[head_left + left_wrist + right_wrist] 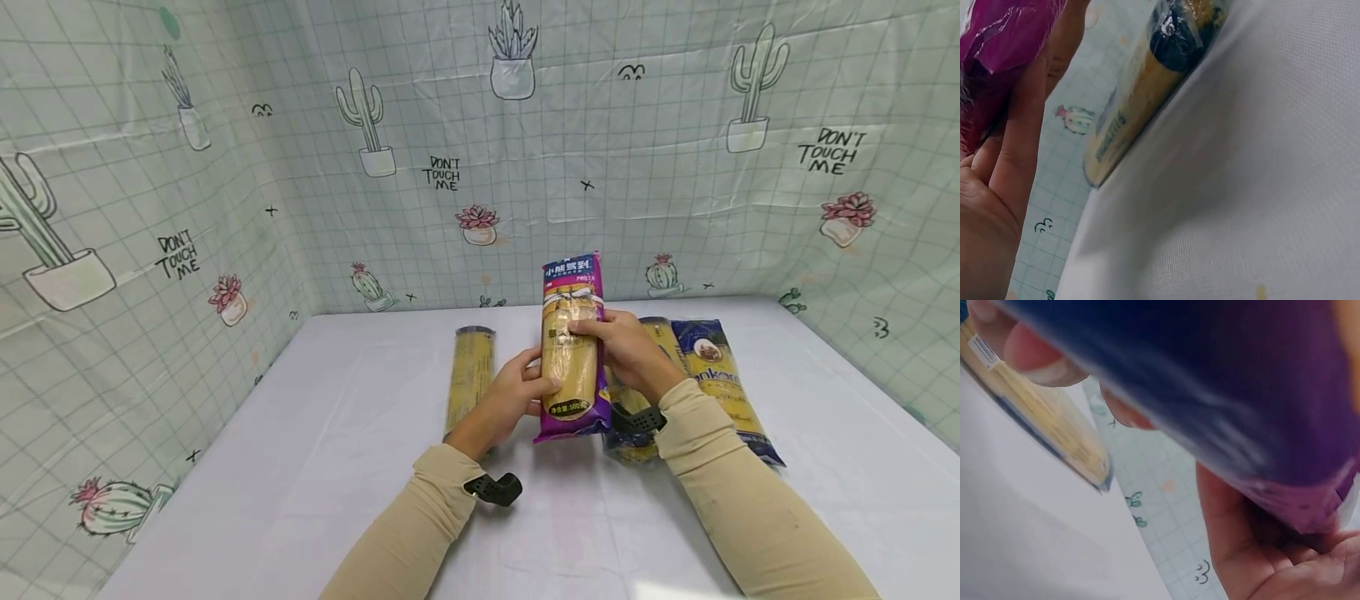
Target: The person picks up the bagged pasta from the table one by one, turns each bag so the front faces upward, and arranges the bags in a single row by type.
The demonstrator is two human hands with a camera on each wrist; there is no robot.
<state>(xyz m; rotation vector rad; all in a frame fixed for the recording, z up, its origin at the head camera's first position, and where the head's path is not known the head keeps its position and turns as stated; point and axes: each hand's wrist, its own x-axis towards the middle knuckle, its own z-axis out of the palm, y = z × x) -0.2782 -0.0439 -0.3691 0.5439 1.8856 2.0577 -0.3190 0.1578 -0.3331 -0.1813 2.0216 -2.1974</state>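
Note:
Held up over the table in the head view is a purple pasta packet [572, 358] with a clear front showing yellow pasta. My left hand [517, 385] grips its lower left side, thumb across the front. The right hand [622, 343] holds the right edge higher up, its thumb also on the front. In the left wrist view the left hand [1007, 156] lies against the packet's magenta end [1010, 34]. From the right wrist, the packet's dark back [1210, 381] fills much of the view, with the right hand [1260, 550] at its edge.
Left of the hands a pasta packet [471, 367] lies on the white table [337, 433]. To the right lie a blue and yellow pasta packet [716, 375] and another packet [663, 337], partly hidden by the right arm. A patterned cloth [585, 142] hangs behind.

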